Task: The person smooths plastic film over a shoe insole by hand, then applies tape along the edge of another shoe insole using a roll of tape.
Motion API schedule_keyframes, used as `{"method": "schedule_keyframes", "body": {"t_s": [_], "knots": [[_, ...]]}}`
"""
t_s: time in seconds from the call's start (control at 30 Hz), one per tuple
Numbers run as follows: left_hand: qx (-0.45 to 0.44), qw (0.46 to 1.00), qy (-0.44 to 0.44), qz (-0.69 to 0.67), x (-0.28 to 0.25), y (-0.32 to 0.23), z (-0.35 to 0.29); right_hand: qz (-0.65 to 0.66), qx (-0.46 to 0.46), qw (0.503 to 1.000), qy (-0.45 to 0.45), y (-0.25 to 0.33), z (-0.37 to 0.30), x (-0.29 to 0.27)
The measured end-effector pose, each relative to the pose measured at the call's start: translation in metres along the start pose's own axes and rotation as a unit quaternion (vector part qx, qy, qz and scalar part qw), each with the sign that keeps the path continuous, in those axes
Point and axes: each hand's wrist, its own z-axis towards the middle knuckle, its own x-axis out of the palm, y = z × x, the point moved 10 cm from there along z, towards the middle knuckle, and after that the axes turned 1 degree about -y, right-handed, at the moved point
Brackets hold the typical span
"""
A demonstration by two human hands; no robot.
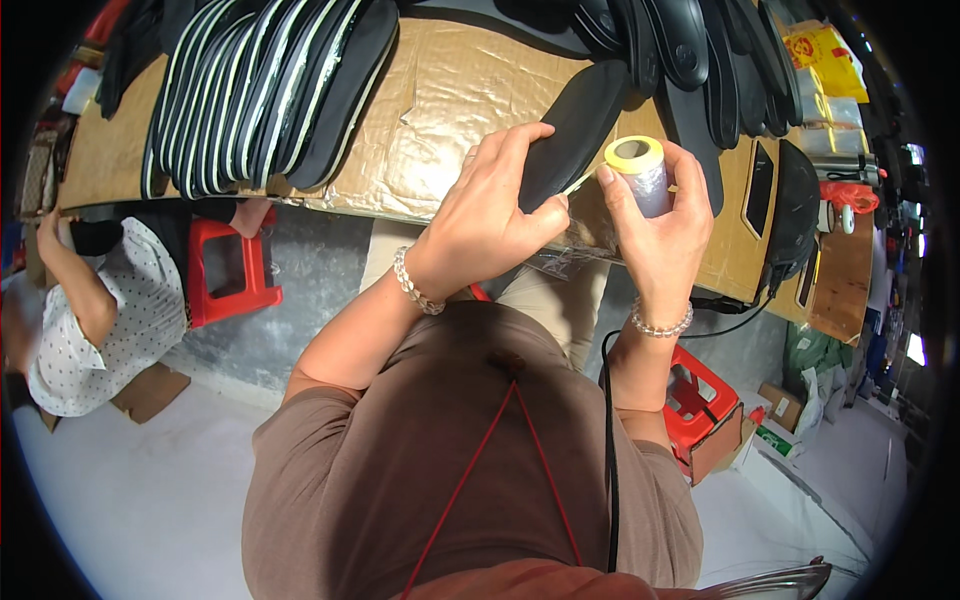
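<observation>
My left hand point(485, 210) is closed on the near end of a black shoe sole point(582, 115), fingers along its left edge and thumb toward its right side. The sole slants away over the front edge of the table. To its right, my right hand point(665, 225) grips a roll of clear plastic film point(648, 190) with a yellow-rimmed core, held upright between thumb and fingers. Between the roll and the sole, a thin pale strip shows by my left thumb; whether it is film cannot be made out.
Black soles with pale edges point(255, 100) stand in a row at the left of the cardboard-covered table point(450, 75). More black soles point(680, 45) lie at the back right, near a phone point(758, 190) and a black bag point(795, 215). Another person point(115, 300) sits left, by a red stool point(235, 270).
</observation>
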Motion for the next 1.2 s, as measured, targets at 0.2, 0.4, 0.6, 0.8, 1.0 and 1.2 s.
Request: {"method": "schedule_keyframes", "body": {"t_s": [0.2, 0.4, 0.6, 0.8, 1.0, 1.2], "knots": [[-0.002, 1.0, 0.009, 0.002, 0.002, 0.001, -0.001, -0.023, 0.011, 1.0, -0.003, 0.003, 0.0, 0.001], [0.007, 1.0, 0.005, 0.015, 0.003, 0.0, -0.002, -0.041, 0.014, 0.999, 0.007, 0.004, 0.0, 0.003], [0.005, 1.0, 0.015, 0.021, 0.003, -0.003, 0.0, -0.062, 0.018, 0.998, 0.015, 0.004, 0.0, 0.004], [-0.005, 0.999, 0.019, 0.027, 0.002, -0.009, 0.012, -0.048, 0.029, 0.998, 0.024, 0.002, 0.002, 0.005], [-0.048, 0.998, 0.037, 0.036, 0.003, -0.003, 0.02, -0.001, 0.087, 0.994, 0.06, -0.008, -0.001, 0.014], [-0.035, 0.998, 0.053, 0.029, 0.001, -0.003, 0.005, 0.011, -0.009, 0.994, 0.105, 0.01, -0.004, 0.014]]}}
